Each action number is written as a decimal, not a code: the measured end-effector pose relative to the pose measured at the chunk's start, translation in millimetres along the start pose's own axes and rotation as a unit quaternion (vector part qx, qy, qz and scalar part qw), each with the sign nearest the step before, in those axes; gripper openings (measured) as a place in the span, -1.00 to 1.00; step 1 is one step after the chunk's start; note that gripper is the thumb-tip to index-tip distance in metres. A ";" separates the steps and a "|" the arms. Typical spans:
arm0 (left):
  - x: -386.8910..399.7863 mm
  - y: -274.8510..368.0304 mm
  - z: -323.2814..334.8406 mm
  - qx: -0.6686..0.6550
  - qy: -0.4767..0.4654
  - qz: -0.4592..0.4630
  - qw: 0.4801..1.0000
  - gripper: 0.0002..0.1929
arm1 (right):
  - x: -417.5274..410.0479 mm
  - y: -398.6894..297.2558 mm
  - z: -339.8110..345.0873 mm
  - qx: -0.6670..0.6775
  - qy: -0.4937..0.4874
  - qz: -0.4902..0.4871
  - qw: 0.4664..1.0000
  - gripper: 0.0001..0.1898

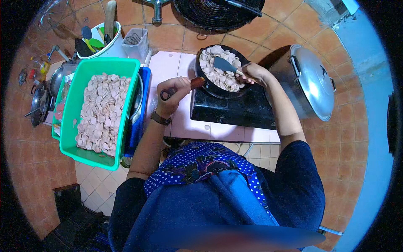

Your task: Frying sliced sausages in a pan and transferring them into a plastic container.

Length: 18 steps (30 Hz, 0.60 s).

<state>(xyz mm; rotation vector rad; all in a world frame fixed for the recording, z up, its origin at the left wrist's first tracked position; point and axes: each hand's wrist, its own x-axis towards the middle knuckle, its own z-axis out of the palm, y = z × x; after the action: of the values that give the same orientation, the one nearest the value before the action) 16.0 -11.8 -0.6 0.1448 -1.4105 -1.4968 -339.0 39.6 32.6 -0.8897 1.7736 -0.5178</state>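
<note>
My left hand (173, 94) is closed around the brown handle (197, 82) of a dark frying pan (227, 94), which rests on a black gas stove (229, 110). Many thin, pale round slices (220, 75) fill the pan. My right hand (253, 74) grips the light handle of a spatula, and its dark grey blade (224, 64) lies over the slices. To the left, a green plastic tray (91, 157) holds a heap of similar slices (102, 113). The flame, if any, cannot be seen.
A large lidded metal pot (289, 85) stands right of the stove. At the back left are a white bucket (110, 47) of utensils and a clear plastic container (136, 47). A blue tray (138, 126) lies beneath the green one. A dark round pan (217, 12) is against the tiled wall.
</note>
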 end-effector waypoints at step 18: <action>0.6 -5.5 1.8 -0.023 -0.021 0.038 0.999 -0.73 | -2.5 -9.7 34.2 -0.419 0.188 -0.014 0.888 -0.65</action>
<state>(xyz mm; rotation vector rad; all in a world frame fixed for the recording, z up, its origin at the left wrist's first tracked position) 11.4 -12.2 -4.1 0.0305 -1.3980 -1.4765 -303.6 37.6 28.4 -1.4725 2.3941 0.1164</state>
